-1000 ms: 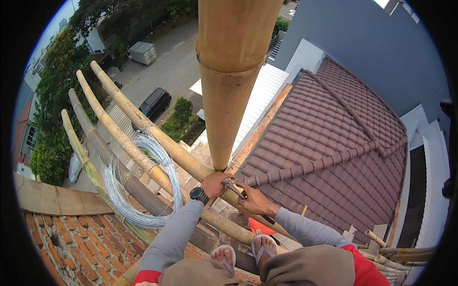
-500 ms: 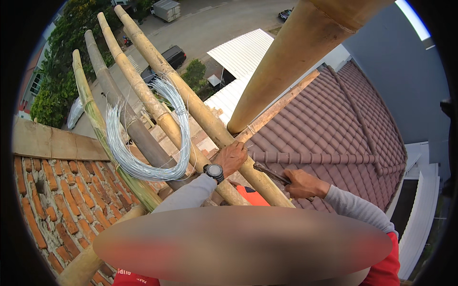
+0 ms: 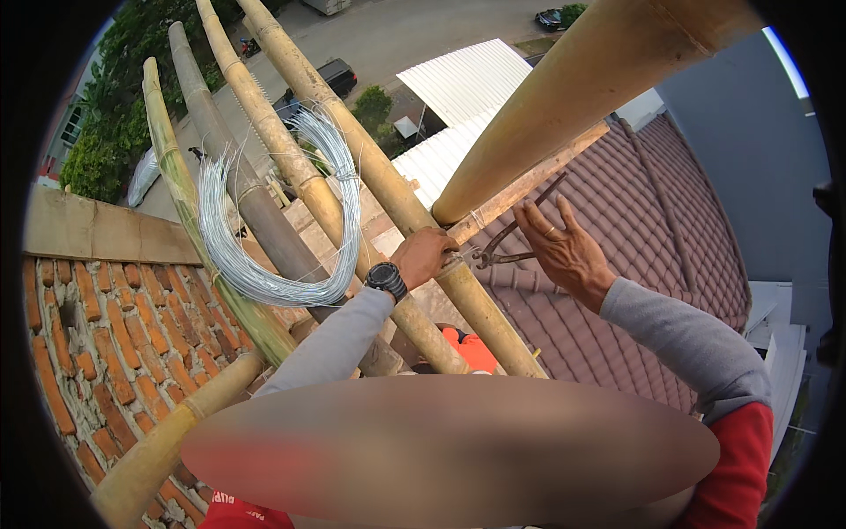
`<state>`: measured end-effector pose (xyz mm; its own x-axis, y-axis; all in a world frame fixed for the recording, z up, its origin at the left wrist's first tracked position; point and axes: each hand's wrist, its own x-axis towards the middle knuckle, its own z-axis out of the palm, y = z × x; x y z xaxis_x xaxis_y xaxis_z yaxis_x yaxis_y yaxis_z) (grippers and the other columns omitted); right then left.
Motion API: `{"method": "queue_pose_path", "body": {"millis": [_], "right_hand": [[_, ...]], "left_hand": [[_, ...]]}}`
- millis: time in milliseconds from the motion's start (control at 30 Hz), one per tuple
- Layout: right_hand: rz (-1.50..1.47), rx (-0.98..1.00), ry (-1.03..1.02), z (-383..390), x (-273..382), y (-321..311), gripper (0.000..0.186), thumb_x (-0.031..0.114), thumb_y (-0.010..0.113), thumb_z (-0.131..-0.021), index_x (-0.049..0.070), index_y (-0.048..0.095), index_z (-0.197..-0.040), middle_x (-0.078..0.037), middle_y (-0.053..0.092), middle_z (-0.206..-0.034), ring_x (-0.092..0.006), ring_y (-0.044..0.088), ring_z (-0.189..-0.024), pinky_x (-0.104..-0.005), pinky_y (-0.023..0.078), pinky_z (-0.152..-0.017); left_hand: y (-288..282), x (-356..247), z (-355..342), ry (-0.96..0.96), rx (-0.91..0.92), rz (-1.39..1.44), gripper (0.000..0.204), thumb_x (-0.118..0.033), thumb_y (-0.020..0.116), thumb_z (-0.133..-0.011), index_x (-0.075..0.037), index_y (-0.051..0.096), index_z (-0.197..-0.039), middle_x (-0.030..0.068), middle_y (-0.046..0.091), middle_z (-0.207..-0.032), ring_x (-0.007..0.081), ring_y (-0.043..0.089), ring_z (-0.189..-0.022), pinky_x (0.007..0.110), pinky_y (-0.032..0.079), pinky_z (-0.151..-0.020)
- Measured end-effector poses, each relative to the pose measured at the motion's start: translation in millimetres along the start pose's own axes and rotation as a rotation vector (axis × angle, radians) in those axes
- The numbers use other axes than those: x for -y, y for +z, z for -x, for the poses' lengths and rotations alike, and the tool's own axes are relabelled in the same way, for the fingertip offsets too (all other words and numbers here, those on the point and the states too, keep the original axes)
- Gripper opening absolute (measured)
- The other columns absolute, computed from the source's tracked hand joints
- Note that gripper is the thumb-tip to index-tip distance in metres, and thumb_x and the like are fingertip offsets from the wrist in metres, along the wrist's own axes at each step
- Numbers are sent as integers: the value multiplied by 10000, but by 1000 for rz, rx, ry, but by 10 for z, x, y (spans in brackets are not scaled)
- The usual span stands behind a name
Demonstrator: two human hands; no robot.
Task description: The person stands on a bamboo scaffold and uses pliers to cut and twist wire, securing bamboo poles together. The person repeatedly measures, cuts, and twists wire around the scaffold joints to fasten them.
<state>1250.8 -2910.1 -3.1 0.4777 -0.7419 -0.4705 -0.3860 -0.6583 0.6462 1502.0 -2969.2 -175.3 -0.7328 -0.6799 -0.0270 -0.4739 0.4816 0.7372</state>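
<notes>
My left hand (image 3: pixel 426 256), below a wrist with a black watch (image 3: pixel 386 279), rests on a bamboo pole (image 3: pixel 480 309). Its fingers are pinched on a thin wire (image 3: pixel 453 262) at the pole, beside the foot of a thick upright bamboo post (image 3: pixel 546 106). Right of it, my right hand (image 3: pixel 568 249) holds metal pincers (image 3: pixel 502 249) with the fingers stretched and the handles spread wide. The pincers' parted jaws face the wire and stand just off the pole. A coil of silvery wire (image 3: pixel 264 286) lies across the poles, left of my left hand.
More bamboo poles (image 3: pixel 304 181) run away from me, above a street. A wooden beam (image 3: pixel 533 181) lies behind the post. Brown roof tiles (image 3: pixel 617 229) slope at the right, a brick wall (image 3: pixel 115 344) stands at the left. Something orange (image 3: pixel 471 351) shows below the poles.
My right hand has moved up and away from me, and its fingers have spread, opening the pincers' handles and jaws. My left hand stays at the same spot on the pole.
</notes>
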Motion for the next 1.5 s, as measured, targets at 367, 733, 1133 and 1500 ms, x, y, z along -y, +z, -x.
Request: {"method": "queue_pose_path", "body": {"millis": [367,733,1133,1500], "right_hand": [[124,-143,105,-241,257,228,620,304,571,-922,134,491,-1513,-30,258,-1639,-203,137,-1546,-605,176,-1253],[-184,-223,-45,-396,75,253,333,213,569,-983,133,558,-1306,-90,529,-1321,-275,498,-1309,-527,325,-1222],[-486,210,-43,-321,-27,-231,325,248,658,-944,-66,696,-1021,-144,689,-809,-271,721,-780,-422,579,-742],[-2314,1173,392,19,588,175,395,329,886,-819,9,656,-842,-46,639,-689,-178,679,-604,-324,602,-555]], "left_hand": [[-32,77,-55,-86,36,58,173,-109,776,-791,-105,790,-963,110,669,-1050,324,641,-1048,440,516,-934],[-12,106,-77,-60,2,75,169,-115,784,-774,-93,792,-941,126,673,-1014,344,642,-1015,453,509,-910],[-22,55,-128,-130,65,51,118,-89,795,-777,-75,757,-888,117,671,-1014,330,647,-1035,441,522,-908],[-101,-240,-89,-158,5,-11,346,-75,741,-726,-109,741,-1070,134,671,-1101,334,644,-1095,442,517,-946]]}}
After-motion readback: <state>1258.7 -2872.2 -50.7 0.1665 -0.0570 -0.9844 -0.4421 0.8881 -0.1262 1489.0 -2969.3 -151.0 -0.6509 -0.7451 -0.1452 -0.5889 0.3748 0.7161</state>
